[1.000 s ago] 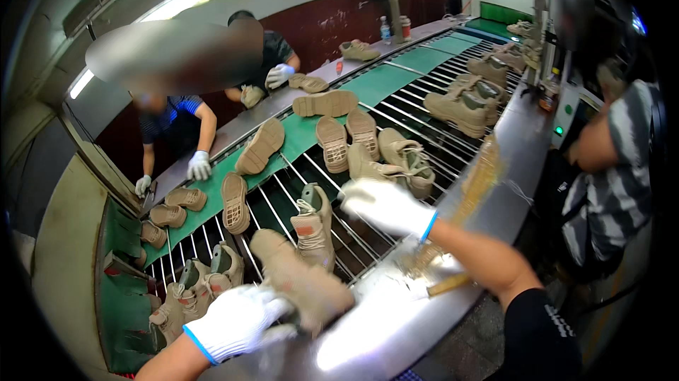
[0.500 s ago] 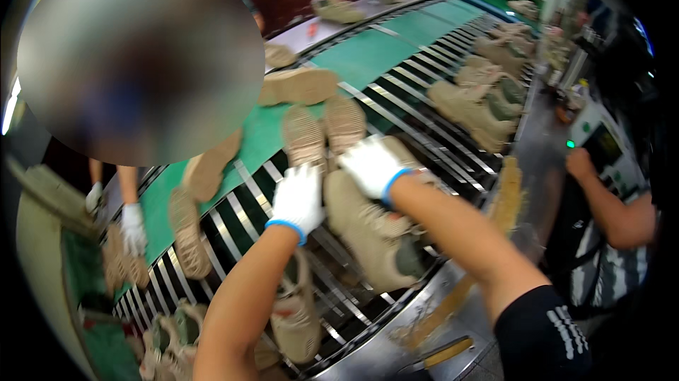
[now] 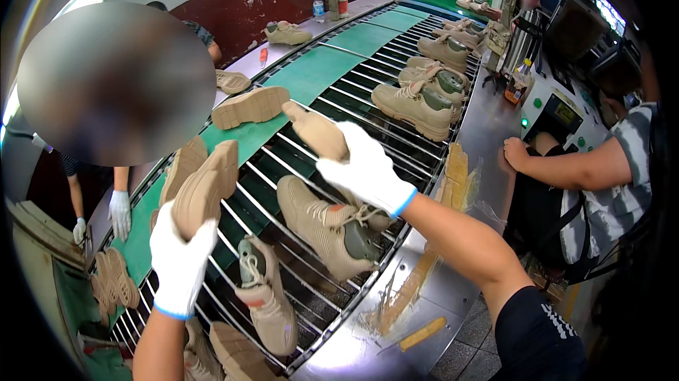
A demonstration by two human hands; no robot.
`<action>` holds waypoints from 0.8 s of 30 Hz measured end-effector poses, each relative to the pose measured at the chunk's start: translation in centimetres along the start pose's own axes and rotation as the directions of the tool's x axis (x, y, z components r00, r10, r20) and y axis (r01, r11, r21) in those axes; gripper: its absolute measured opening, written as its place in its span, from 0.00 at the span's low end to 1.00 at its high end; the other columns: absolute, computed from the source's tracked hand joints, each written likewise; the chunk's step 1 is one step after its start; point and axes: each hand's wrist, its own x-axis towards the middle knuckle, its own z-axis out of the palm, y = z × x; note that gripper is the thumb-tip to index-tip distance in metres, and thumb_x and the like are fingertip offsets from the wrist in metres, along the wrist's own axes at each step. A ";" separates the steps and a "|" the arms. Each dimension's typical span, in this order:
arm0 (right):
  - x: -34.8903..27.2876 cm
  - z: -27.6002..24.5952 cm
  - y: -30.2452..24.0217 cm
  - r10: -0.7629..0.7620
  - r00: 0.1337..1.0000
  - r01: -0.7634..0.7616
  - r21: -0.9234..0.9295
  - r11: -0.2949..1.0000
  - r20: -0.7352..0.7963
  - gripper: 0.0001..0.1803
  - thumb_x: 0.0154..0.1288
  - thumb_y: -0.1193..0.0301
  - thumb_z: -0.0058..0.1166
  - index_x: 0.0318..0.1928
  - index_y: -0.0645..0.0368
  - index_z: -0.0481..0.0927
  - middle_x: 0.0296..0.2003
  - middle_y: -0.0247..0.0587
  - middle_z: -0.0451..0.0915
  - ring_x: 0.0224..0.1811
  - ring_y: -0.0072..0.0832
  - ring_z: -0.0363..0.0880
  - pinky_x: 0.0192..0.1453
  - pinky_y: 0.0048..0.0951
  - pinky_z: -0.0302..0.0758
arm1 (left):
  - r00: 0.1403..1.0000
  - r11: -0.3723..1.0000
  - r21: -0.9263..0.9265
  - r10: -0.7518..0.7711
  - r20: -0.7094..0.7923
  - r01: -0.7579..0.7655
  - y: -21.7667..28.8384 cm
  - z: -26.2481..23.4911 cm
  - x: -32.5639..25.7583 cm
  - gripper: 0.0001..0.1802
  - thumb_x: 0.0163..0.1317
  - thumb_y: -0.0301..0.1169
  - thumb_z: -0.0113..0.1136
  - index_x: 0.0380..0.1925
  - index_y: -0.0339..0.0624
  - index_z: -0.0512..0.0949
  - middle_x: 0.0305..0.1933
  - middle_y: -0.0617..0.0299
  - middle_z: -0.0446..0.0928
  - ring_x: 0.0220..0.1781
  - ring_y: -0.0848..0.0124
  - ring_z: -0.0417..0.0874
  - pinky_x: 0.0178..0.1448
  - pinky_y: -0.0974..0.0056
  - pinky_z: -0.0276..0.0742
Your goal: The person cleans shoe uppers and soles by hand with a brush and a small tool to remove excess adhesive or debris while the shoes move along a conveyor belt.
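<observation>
My left hand [image 3: 182, 257], in a white knit glove with a blue cuff, is closed round a tan shoe sole [image 3: 201, 194] raised over the left part of the conveyor. Another tan sole [image 3: 320, 133] is in my right hand [image 3: 366, 169], gloved the same way; the palm hides part of it. Below and between the hands, a beige sneaker [image 3: 315, 225] with a dark green lining lies on the metal bars, with part of another shoe behind it. Nearer to me rests a second laced sneaker [image 3: 269, 303].
Several sneakers [image 3: 417, 105] stand along the barred conveyor [image 3: 346, 95]. Soles [image 3: 251, 107] lie on its green belt strip [image 3: 308, 70]. A co-worker's gloved hand [image 3: 120, 215] is at far left; another person [image 3: 594, 162] sits right. A yellow-handled tool [image 3: 423, 333] lies on the metal ledge.
Both hands have come up off the conveyor and moved apart, each lifting a sole. My left hand went left with its sole. The view has shifted as well.
</observation>
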 end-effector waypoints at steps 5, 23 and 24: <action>-14.4 -0.4 -8.2 -0.503 0.862 0.493 0.119 0.862 0.070 0.37 0.56 0.63 0.76 0.65 0.61 0.77 0.56 0.53 0.84 0.56 0.51 0.86 0.62 0.46 0.83 | 0.985 0.993 0.115 0.012 -0.173 0.008 0.0 -10.5 -18.4 0.36 0.61 0.29 0.74 0.67 0.31 0.71 0.60 0.53 0.81 0.59 0.65 0.82 0.67 0.59 0.77; -48.8 13.9 -17.9 -0.828 0.269 0.707 0.483 0.516 0.491 0.30 0.60 0.61 0.71 0.60 0.58 0.80 0.62 0.55 0.77 0.69 0.52 0.74 0.72 0.48 0.75 | 0.950 0.849 0.484 -0.060 -0.307 0.210 2.3 -19.4 -66.8 0.27 0.61 0.35 0.78 0.58 0.34 0.83 0.60 0.40 0.83 0.65 0.39 0.81 0.73 0.42 0.75; -47.0 14.8 -13.8 -0.768 0.461 0.670 0.393 0.630 0.445 0.34 0.60 0.60 0.71 0.65 0.59 0.78 0.64 0.56 0.76 0.69 0.51 0.74 0.73 0.50 0.73 | 0.931 0.851 0.507 0.064 -0.359 0.137 1.0 -17.3 -66.3 0.25 0.60 0.37 0.78 0.54 0.37 0.85 0.58 0.42 0.84 0.62 0.40 0.82 0.73 0.37 0.73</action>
